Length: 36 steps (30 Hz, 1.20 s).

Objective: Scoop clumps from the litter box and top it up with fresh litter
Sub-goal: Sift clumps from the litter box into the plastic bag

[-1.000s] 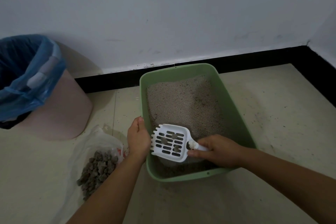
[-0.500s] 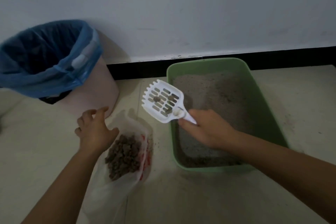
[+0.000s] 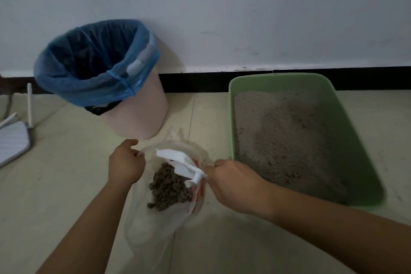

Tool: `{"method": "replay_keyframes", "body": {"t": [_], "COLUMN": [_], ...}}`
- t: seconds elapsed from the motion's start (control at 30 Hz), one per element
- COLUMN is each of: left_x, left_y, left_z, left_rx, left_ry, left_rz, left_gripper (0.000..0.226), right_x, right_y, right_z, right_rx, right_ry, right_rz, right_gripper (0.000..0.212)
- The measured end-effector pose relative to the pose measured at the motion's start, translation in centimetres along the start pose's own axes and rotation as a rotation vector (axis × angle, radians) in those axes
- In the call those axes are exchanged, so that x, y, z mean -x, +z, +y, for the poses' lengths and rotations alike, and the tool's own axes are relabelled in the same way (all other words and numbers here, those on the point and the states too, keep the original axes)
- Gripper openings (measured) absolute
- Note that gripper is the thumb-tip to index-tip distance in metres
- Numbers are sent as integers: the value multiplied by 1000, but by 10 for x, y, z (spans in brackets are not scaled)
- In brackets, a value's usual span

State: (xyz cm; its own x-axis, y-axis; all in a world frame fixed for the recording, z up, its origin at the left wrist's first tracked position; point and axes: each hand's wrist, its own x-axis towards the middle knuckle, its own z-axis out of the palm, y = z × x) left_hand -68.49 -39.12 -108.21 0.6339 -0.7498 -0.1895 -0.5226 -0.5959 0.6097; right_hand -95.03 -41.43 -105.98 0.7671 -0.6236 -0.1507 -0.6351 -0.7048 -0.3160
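Note:
A green litter box with grey litter stands on the floor at the right. A clear plastic bag lies left of it, with a heap of brown clumps inside. My right hand grips the handle of the white slotted scoop, which is tilted on its side over the bag's mouth. My left hand pinches the bag's left edge and holds it open.
A pink bin lined with a blue bag stands behind the plastic bag, near the wall. A white router with antennas lies at the far left. A black skirting board runs along the wall.
My right hand carried the scoop from the litter box leftward over the bag and tipped it. My left hand left the box rim and took the bag's edge.

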Motion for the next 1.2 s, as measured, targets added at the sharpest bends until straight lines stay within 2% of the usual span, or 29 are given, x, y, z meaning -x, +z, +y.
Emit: {"method": "replay_keyframes", "body": {"t": [0.13,0.23,0.3,0.43,0.5,0.57,0.63,0.73,0.8,0.87,0.93,1.0,1.1,1.2], "left_x": [6,16,22,33,35,34,30,28,28,27,26,27,34,37], "left_y": [6,22,39,89,117,142,163,183,189,188,187,186,181,175], "left_z": [21,48,68,111,128,143,157,170,168,164,161,165,169,177], "left_rx": [-53,-73,4,60,24,-25,-57,-104,-160,-180,-172,-166,-143,-133], "left_ry": [52,249,353,400,373,337,325,295,279,255,234,213,194,139], "left_rz": [-31,26,26,-119,-188,-242,-244,-165,-138,-144,-142,-152,-171,-206], "left_gripper": [52,52,47,48,56,64,59,53,65,72,73,74,75,75], "right_x": [18,34,44,68,79,86,87,79,70,57,41,25,3,-6], "right_y": [-16,-35,-44,-54,-57,-59,-59,-57,-55,-55,-59,-71,-90,-102], "right_z": [21,47,72,119,136,150,164,184,199,215,230,240,248,251], "right_rx": [-278,-392,-329,-246,-178,-94,6,162,264,416,512,557,678,754], "right_ry": [83,290,452,775,856,903,935,909,881,870,956,1005,886,754], "right_rz": [108,212,225,164,145,157,147,173,170,75,3,8,-38,-139], "right_gripper": [24,16,12,22,28,43,54,45,38,28,28,31,42,28]}}
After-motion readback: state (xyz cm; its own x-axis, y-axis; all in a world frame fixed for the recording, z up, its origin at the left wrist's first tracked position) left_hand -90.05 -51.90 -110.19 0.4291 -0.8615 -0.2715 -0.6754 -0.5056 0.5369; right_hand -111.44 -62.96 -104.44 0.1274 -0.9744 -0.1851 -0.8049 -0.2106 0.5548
